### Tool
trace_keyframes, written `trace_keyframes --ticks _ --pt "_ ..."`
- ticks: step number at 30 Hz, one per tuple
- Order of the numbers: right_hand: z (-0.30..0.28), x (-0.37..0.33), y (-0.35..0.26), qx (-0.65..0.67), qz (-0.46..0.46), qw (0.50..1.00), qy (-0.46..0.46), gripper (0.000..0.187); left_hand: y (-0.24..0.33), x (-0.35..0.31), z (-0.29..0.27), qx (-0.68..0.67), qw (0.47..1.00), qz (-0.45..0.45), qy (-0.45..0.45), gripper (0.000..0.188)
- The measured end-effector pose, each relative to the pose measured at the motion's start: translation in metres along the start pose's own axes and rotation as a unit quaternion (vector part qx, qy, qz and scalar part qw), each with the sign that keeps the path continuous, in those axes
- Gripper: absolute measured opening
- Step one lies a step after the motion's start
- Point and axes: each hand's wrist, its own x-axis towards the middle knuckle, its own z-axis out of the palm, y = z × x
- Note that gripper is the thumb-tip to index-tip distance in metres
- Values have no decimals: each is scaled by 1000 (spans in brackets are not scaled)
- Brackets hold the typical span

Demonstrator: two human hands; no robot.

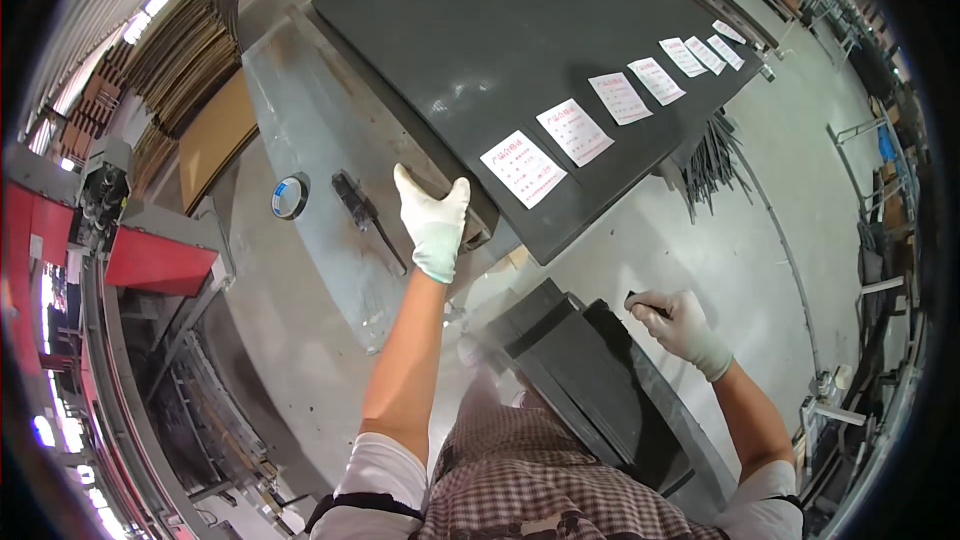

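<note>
My left hand [434,220], in a white glove, is open with thumb and fingers spread. It is over the worn metal edge [480,228] of a grey table, beside a wide stack of black sheets [450,30]; whether it touches the edge I cannot tell. A row of white paper labels with red print [523,169] lies along the near right side of the stack. My gloved right hand [688,332] is closed around a small black object [632,300], mostly hidden in the fist. It is above the right side of a pile of dark slabs [600,380] in front of me.
On the grey table [310,120] lie a tape roll [290,197] and a dark handled tool [352,202]. Stacked brown boards [195,50] stand at the far left, near red machinery [160,260]. Black strips [712,170] hang under the stack's right corner.
</note>
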Motion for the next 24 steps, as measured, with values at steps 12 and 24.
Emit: trace_keyframes --ticks 12,24 --pt "12 -63 8 0 -46 998 -30 42 22 -90 -60 -239 950 -85 -181 71" --pt "4 -137 12 -26 136 937 -322 89 9 -55 -112 -508 739 -368 -247 68"
